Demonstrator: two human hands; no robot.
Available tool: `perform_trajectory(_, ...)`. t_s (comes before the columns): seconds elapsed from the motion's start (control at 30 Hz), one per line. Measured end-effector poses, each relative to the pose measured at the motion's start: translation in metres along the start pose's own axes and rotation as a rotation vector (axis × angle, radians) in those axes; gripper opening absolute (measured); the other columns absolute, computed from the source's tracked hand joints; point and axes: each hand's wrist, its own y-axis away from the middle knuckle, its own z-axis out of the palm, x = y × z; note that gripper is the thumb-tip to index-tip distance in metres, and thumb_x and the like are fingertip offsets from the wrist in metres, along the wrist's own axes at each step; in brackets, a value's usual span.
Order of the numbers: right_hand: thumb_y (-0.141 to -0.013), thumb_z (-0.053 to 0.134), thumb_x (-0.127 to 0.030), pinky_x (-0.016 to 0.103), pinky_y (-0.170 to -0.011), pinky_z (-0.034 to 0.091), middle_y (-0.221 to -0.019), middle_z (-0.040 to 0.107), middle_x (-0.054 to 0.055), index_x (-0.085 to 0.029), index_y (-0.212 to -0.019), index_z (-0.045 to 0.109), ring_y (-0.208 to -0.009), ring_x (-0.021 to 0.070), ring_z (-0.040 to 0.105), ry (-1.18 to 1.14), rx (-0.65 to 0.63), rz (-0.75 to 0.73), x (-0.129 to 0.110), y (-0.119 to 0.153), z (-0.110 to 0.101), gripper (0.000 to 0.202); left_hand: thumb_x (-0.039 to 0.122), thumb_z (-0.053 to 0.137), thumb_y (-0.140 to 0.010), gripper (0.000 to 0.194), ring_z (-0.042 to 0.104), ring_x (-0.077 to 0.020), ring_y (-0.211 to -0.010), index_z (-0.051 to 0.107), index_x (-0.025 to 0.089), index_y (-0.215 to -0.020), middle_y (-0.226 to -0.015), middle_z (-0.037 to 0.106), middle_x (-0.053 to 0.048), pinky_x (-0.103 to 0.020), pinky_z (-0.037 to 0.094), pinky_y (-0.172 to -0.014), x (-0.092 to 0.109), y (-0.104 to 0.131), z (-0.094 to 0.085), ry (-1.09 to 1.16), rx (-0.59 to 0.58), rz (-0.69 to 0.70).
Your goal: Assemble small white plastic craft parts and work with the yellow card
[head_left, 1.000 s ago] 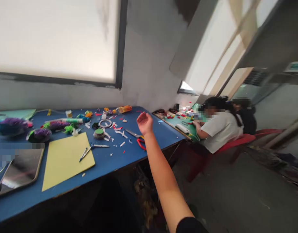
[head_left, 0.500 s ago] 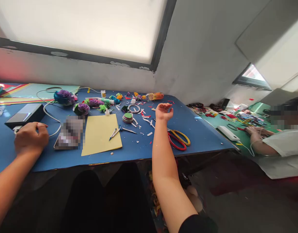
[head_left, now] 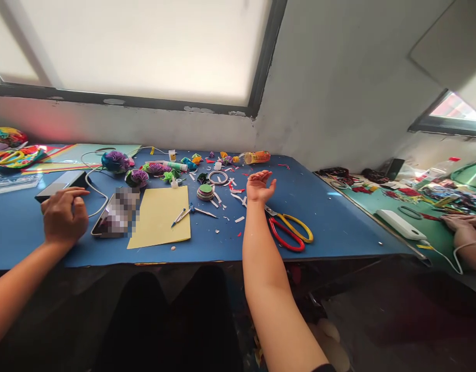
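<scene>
My left hand (head_left: 65, 216) lies palm down at the left, its fingers loosely bent and apart, over the near edge of a dark box (head_left: 63, 185); whether it touches the box I cannot tell. To its right lies a phone (head_left: 116, 212), partly pixelated. My right hand (head_left: 261, 187) rests palm up, fingers slightly curled and holding nothing. Beside its forearm are scissors (head_left: 290, 231) with one red and one yellow handle, the blades partly hidden by the arm. A compass (head_left: 191, 209) lies across yellow paper (head_left: 159, 217) between my hands.
Paper-flower balls (head_left: 116, 161), a glue stick (head_left: 175, 166), a roll of tape (head_left: 218, 177), a green-topped round stack (head_left: 205, 192) and paper scraps lie farther back. An orange-labelled bottle (head_left: 257, 157) lies by the wall. At right, another person's hand (head_left: 464, 225) is at a green table (head_left: 396, 199).
The view has swung right-to-left, showing more of the table's left end. My left hand has loosened and its fingers reach farther over the box. The right hand remains palm up.
</scene>
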Motion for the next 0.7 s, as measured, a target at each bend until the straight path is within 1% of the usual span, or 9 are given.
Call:
perform_trajectory(0.07,-0.09,0.052,-0.034,0.039,-0.08,0.052,-0.114,0.057,0.007,-0.017,-0.115,0.054,-0.096,0.0184,0.059,-0.039,0.017,-0.005,0.001,-0.001,-0.001,0.03,0.036,0.034,-0.096,0.036,0.045,-0.033,-0.121,0.056,0.012,-0.109,-0.125,0.053,-0.007,-0.056,0.027,-0.103,0.032,-0.002,0.002,0.07,0.014,0.091)
perform_trajectory(0.13,-0.09,0.052,-0.033,0.039,-0.08,0.052,-0.115,0.057,0.007,-0.018,-0.115,0.054,-0.096,0.0186,0.059,-0.072,0.039,-0.012,0.002,-0.001,-0.002,0.03,0.035,0.04,-0.094,0.031,0.051,-0.0291,-0.114,0.059,0.011,-0.105,-0.115,0.058,-0.006,-0.052,0.035,-0.1,0.077,0.002,0.01,0.161,-0.087,0.21)
perform_trajectory(0.2,-0.09,0.052,-0.033,0.039,-0.08,0.052,-0.115,0.057,0.007,-0.018,-0.115,0.054,-0.096,0.0185,0.059,-0.094,0.062,-0.024,0.002,0.0,-0.002,0.029,0.029,0.044,-0.093,0.025,0.061,-0.02,-0.098,0.06,0.012,-0.101,-0.1,0.065,-0.005,-0.041,0.048,-0.089,0.131,0.014,0.023,0.263,-0.327,0.363)
perform_trajectory(0.23,-0.09,0.053,-0.033,0.039,-0.08,0.052,-0.115,0.057,0.007,-0.018,-0.115,0.054,-0.096,0.0183,0.059,-0.101,0.073,-0.032,0.002,0.001,-0.002,0.029,0.026,0.048,-0.091,0.021,0.063,-0.0164,-0.094,0.061,0.015,-0.103,-0.1,0.067,-0.004,-0.035,0.051,-0.086,0.157,0.022,0.031,0.308,-0.483,0.447)
perform_trajectory(0.3,-0.09,0.052,-0.033,0.039,-0.08,0.052,-0.114,0.057,0.007,-0.018,-0.114,0.055,-0.095,0.018,0.059,-0.111,0.09,-0.05,0.001,0.004,-0.001,0.028,0.025,0.053,-0.086,0.031,0.062,-0.0152,-0.104,0.058,0.021,-0.116,-0.117,0.064,-0.003,-0.027,0.05,-0.09,0.203,0.039,0.047,0.375,-0.686,0.56)
perform_trajectory(0.37,-0.09,0.052,-0.033,0.038,-0.08,0.052,-0.114,0.057,0.007,-0.018,-0.113,0.055,-0.095,0.0178,0.059,-0.112,0.103,-0.067,0.0,0.006,0.001,0.028,0.02,0.047,-0.087,0.048,0.051,-0.0207,-0.122,0.042,0.014,-0.135,-0.138,0.049,-0.012,-0.03,0.046,-0.099,0.235,0.055,0.062,0.399,-0.785,0.584)
perform_trajectory(0.43,-0.09,0.052,-0.034,0.038,-0.08,0.052,-0.114,0.057,0.008,-0.018,-0.113,0.055,-0.095,0.0177,0.059,-0.098,0.114,-0.082,-0.001,0.007,0.003,0.028,0.008,0.042,-0.082,0.056,0.045,-0.0231,-0.128,0.038,0.01,-0.138,-0.142,0.043,-0.015,-0.033,0.043,-0.102,0.251,0.067,0.072,0.424,-0.859,0.612)
perform_trajectory(0.5,-0.09,0.052,-0.034,0.038,-0.08,0.052,-0.113,0.058,0.007,-0.018,-0.113,0.055,-0.094,0.0175,0.059,-0.063,0.128,-0.098,0.0,0.007,0.004,0.028,0.001,0.041,-0.076,0.064,0.044,-0.0249,-0.129,0.036,0.008,-0.139,-0.143,0.041,-0.017,-0.036,0.043,-0.102,0.256,0.074,0.075,0.446,-0.904,0.626)
perform_trajectory(0.7,-0.09,0.052,-0.034,0.036,-0.077,0.053,-0.11,0.059,0.007,-0.016,-0.112,0.055,-0.091,0.017,0.06,0.092,0.176,-0.169,0.003,0.008,0.002,0.029,0.002,0.039,-0.076,0.065,0.041,-0.0235,-0.131,0.034,0.013,-0.14,-0.146,0.037,-0.013,-0.038,0.041,-0.105,0.263,0.076,0.071,0.517,-0.928,0.591)
